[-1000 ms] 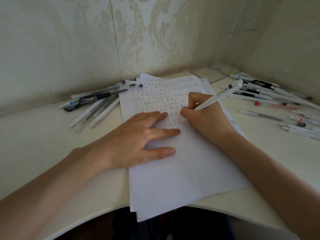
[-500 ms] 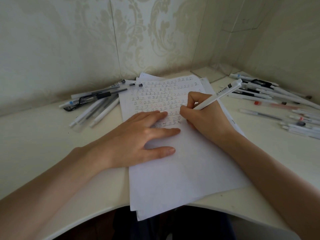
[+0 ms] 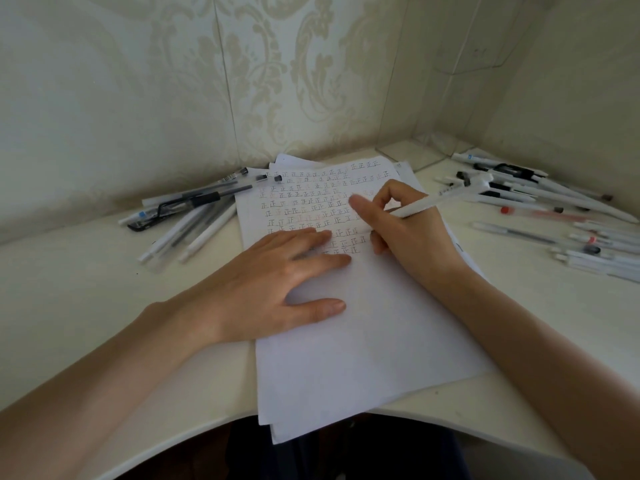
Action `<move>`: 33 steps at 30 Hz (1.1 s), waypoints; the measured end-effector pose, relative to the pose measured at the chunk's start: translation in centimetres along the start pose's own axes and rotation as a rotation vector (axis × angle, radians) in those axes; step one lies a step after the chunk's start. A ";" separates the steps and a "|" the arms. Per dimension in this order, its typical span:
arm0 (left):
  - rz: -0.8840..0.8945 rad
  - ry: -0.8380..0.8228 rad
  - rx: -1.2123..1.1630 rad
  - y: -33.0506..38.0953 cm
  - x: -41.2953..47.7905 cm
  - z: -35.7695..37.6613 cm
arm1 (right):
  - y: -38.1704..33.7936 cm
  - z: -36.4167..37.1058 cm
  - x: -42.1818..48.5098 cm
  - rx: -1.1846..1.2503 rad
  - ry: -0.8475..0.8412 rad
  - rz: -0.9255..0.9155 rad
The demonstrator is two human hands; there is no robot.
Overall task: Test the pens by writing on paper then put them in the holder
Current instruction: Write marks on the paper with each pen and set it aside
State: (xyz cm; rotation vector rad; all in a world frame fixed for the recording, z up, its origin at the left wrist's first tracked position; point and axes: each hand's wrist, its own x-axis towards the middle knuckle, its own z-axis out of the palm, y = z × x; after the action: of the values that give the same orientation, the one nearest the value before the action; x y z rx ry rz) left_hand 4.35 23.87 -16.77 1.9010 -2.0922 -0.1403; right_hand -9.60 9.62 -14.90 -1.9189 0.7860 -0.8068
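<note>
A stack of white paper [image 3: 363,341] lies in the middle of the cream desk, its upper half filled with rows of small written marks. My left hand [image 3: 277,282] rests flat on the sheet with straight fingers. My right hand [image 3: 405,230] grips a white pen [image 3: 440,199], which lies low and points right, its tip hidden behind the fingers; the thumb sticks out to the left. No pen holder is in view.
A pile of pens [image 3: 190,213] lies on the desk left of the paper. Another pile of mostly white pens [image 3: 554,209] spreads over the right side, near the wall corner. The desk's curved front edge [image 3: 173,441] runs below my forearms.
My right hand has lifted from its writing pose and turned; the pen has tilted down toward the right and the thumb has come away. My left hand has stayed in place.
</note>
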 end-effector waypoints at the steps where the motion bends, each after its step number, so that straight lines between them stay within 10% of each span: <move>1: -0.005 0.055 0.007 0.0 0.0 0.0 | -0.1 -0.2 0.0 0.022 0.006 0.018; 21: 0.175 0.317 -0.233 -1.1 0.4 0.5 | 0.3 0.7 0.3 0.070 -0.158 -0.165; 33: -0.661 0.694 0.226 -4.3 -0.3 -1.0 | 0.1 0.7 -0.4 -0.066 -0.187 -0.119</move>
State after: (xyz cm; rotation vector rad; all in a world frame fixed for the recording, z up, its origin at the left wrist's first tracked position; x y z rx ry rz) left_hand 8.74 23.84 -17.04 2.2634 -1.0306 0.5547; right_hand -9.30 10.19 -15.36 -2.0816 0.5952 -0.6670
